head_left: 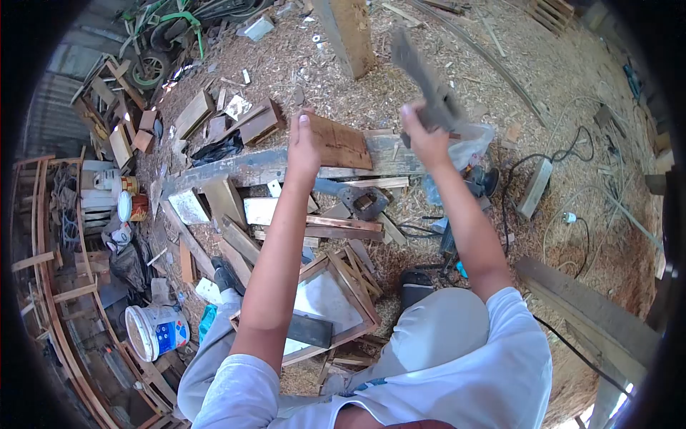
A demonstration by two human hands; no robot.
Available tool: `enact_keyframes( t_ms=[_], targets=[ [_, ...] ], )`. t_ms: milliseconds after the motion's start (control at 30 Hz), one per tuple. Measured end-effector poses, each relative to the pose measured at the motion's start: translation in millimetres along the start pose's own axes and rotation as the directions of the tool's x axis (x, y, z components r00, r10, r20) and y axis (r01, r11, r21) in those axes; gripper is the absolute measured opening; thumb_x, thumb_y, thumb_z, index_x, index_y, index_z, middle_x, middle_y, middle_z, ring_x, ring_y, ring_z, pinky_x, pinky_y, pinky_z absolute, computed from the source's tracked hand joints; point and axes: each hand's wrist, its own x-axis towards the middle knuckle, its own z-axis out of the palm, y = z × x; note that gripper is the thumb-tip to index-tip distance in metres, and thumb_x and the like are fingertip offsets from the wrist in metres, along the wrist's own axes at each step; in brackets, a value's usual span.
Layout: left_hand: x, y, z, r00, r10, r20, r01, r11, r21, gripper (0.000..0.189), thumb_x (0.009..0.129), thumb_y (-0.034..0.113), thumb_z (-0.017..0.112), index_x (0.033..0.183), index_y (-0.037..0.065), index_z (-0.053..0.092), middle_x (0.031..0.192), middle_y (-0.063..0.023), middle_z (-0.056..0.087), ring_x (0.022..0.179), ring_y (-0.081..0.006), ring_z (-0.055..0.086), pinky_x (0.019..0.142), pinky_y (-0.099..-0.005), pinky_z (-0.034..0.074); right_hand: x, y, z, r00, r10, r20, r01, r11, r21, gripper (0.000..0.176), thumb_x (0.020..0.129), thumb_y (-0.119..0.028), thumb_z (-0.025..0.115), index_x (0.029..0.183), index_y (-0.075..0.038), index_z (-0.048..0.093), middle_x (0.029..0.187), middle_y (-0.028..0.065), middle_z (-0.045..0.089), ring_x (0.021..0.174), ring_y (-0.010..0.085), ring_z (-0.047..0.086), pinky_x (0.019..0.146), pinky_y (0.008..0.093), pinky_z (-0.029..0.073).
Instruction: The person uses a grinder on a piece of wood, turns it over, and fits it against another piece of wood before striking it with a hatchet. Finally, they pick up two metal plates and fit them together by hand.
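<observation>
My left hand (304, 146) grips the left end of a brown wooden block (341, 143), which rests on a long weathered plank (250, 167). To the right, my right hand (426, 137) is closed round the handle of a hand saw or similar blade tool (429, 82). The tool is raised and blurred, its blade pointing up and to the left, apart from the block. A dark metal tool head (366, 201) with a blue part lies just below the plank.
Wood offcuts lie around the plank. A framed panel (325, 304) sits by my legs. A white bucket (156, 332) stands at left, a wooden post (346, 39) ahead. Black cables and a power strip (535, 187) are at right, near a thick beam (586, 300).
</observation>
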Motion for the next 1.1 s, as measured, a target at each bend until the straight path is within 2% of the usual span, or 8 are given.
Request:
enact_keyframes(
  t_ms=[67, 300, 567, 667, 800, 900, 967, 1100],
  targets=[
    [-4, 1, 0, 1.0, -0.015, -0.001, 0.015, 1.0, -0.014, 0.044, 0.114, 0.037, 0.031, 0.136, 0.007, 0.054, 0.135, -0.0149, 0.058, 0.129, -0.0264, 0.05, 0.113, -0.0382, 0.035, -26, 68, -16, 0.996, -0.085, -0.032, 0.079, 0.984, -0.157, 0.015, 0.094, -0.014, 0.076, 0.09, -0.004, 0.065, 0.076, -0.0045, 0.062, 0.07, 0.0074, 0.057, 0.063, 0.0275, 0.046],
    [-10, 5, 8, 0.992, 0.02, -0.122, -0.008, 0.995, 0.095, 0.041, 0.113, 0.036, 0.032, 0.133, 0.008, 0.053, 0.129, -0.0175, 0.059, 0.124, -0.029, 0.053, 0.111, -0.0403, 0.038, -20, 61, -9, 0.999, -0.04, -0.011, 0.036, 0.974, -0.224, 0.024, 0.094, -0.02, 0.075, 0.083, -0.002, 0.064, 0.072, -0.0039, 0.06, 0.066, 0.0092, 0.055, 0.061, 0.0298, 0.044],
    [-7, -6, 4, 0.993, 0.02, -0.116, -0.018, 1.0, 0.021, 0.042, 0.113, 0.036, 0.031, 0.134, 0.007, 0.053, 0.129, -0.018, 0.06, 0.122, -0.0312, 0.055, 0.11, -0.0404, 0.039, 16, -40, 20, 0.997, -0.072, -0.005, 0.072, 0.99, 0.12, 0.014, 0.099, -0.011, 0.07, 0.091, -0.008, 0.059, 0.072, -0.0036, 0.058, 0.063, 0.0079, 0.054, 0.058, 0.0261, 0.043],
    [-3, -11, 3, 0.992, 0.023, -0.126, -0.017, 0.999, 0.049, 0.044, 0.113, 0.036, 0.031, 0.135, 0.005, 0.053, 0.129, -0.0188, 0.06, 0.121, -0.0316, 0.056, 0.109, -0.0404, 0.04, -1, -17, 11, 0.975, -0.223, -0.001, 0.218, 0.956, -0.194, 0.012, 0.098, -0.011, 0.07, 0.089, -0.006, 0.063, 0.071, -0.003, 0.059, 0.062, 0.0094, 0.055, 0.058, 0.0291, 0.043],
    [-4, 5, 9, 0.985, 0.103, -0.14, -0.077, 0.98, 0.182, 0.046, 0.113, 0.037, 0.029, 0.136, 0.004, 0.053, 0.129, -0.0223, 0.06, 0.123, -0.0344, 0.056, 0.109, -0.0415, 0.039, -39, 84, -17, 0.981, -0.162, -0.104, 0.133, 0.961, -0.244, 0.02, 0.09, -0.017, 0.078, 0.087, -0.001, 0.067, 0.071, -0.0002, 0.063, 0.063, 0.0105, 0.057, 0.06, 0.0318, 0.045],
    [-6, -17, -5, 0.975, 0.165, -0.147, -0.133, 0.97, 0.202, 0.045, 0.114, 0.039, 0.032, 0.137, 0.007, 0.053, 0.128, -0.016, 0.06, 0.12, -0.0267, 0.055, 0.107, -0.0387, 0.041, -41, 77, -15, 0.991, -0.073, 0.108, 0.113, 0.894, -0.434, 0.017, 0.086, -0.017, 0.079, 0.092, -0.003, 0.071, 0.07, 0.0073, 0.065, 0.062, 0.0137, 0.058, 0.061, 0.0326, 0.046],
    [-11, -12, -1, 0.983, 0.04, -0.18, -0.024, 0.996, 0.089, 0.046, 0.113, 0.039, 0.03, 0.133, 0.004, 0.053, 0.128, -0.0235, 0.06, 0.123, -0.0369, 0.056, 0.109, -0.0425, 0.04, -41, 61, -8, 0.969, -0.151, 0.194, 0.222, 0.877, -0.427, 0.027, 0.095, -0.021, 0.073, 0.079, -0.002, 0.064, 0.066, 0.0014, 0.06, 0.061, 0.0141, 0.058, 0.058, 0.0341, 0.045],
    [-11, -13, -6, 0.984, 0.057, -0.168, -0.036, 0.991, 0.125, 0.044, 0.114, 0.041, 0.03, 0.138, 0.011, 0.053, 0.124, -0.0119, 0.059, 0.117, -0.0221, 0.055, 0.104, -0.0381, 0.045, -47, 47, 11, 0.994, -0.056, 0.091, 0.076, 0.97, -0.23, 0.017, 0.095, -0.016, 0.074, 0.096, -0.003, 0.064, 0.067, -0.0032, 0.056, 0.059, 0.0116, 0.053, 0.057, 0.0314, 0.043]
  ],
)
